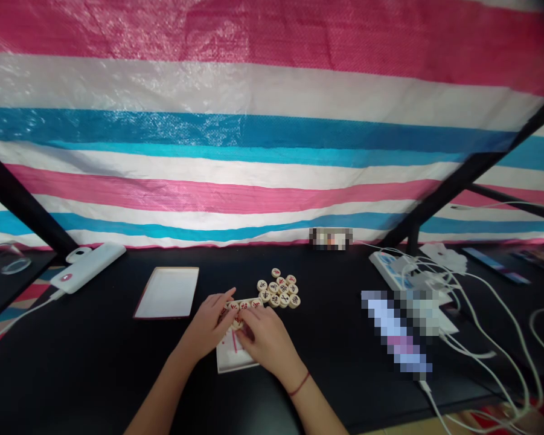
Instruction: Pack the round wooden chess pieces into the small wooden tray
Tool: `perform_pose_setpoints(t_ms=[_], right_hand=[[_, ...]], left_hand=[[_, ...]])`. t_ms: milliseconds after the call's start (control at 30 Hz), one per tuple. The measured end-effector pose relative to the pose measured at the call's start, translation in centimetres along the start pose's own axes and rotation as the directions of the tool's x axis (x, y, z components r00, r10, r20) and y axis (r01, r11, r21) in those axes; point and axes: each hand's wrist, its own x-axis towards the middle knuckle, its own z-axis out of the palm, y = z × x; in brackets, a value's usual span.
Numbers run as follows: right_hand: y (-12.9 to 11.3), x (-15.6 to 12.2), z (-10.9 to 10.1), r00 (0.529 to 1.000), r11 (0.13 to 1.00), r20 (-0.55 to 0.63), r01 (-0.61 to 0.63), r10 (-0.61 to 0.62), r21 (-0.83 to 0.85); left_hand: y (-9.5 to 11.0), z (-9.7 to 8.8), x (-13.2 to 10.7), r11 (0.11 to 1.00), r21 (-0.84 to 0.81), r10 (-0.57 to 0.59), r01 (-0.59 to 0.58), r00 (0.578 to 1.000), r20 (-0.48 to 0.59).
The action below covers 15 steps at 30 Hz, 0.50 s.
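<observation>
A shallow white box (pixel 235 361) lies on the black table, with a row of round cream Chinese chess pieces (pixel 244 306) with red characters at its far end. My left hand (pixel 211 323) rests over the box's left side, its fingers stretched apart and its thumb against the pieces. From the right, my right hand (pixel 269 338) reaches in, closed with thumb and fingertips at a Chinese chess piece (pixel 237 324) below the row; the fingers partly hide it. Just beyond the box, to the right, sits a cluster of more Chinese chess pieces (pixel 284 299), several with black characters and a few with red.
A box lid (pixel 167 294) lies left of my hands. Farther left is a white power bank (pixel 88 269) with a cable. A blurred phone-like object (pixel 396 335), a power strip (pixel 387 272) and tangled white cables (pixel 493 302) occupy the right. Striped sheeting (pixel 235 193) hangs behind.
</observation>
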Motion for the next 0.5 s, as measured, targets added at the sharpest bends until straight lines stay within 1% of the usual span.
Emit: perform_pose_setpoints(t_ms=[133, 367, 433, 500], right_hand=[[-0.02, -0.01, -0.24, 0.999, 0.999, 0.011, -0.034, 0.034, -0.007], [-0.12, 0.18, 0.05, 1.000, 1.000, 0.019, -0.009, 0.008, 0.005], [-0.18, 0.05, -0.13, 1.000, 0.999, 0.029, -0.007, 0.006, 0.037], [0.05, -0.11, -0.77, 1.000, 0.993, 0.017, -0.018, 0.016, 0.113]], left_hand=[[0.31, -0.19, 0.25, 1.000, 0.010, -0.011, 0.010, 1.000, 0.015], [0.58, -0.31, 0.26, 1.000, 0.022, 0.005, -0.005, 1.000, 0.011], [0.52, -0.27, 0.17, 1.000, 0.027, 0.004, -0.004, 1.000, 0.012], [0.47, -0.20, 0.08, 0.999, 0.045, 0.008, -0.008, 1.000, 0.018]])
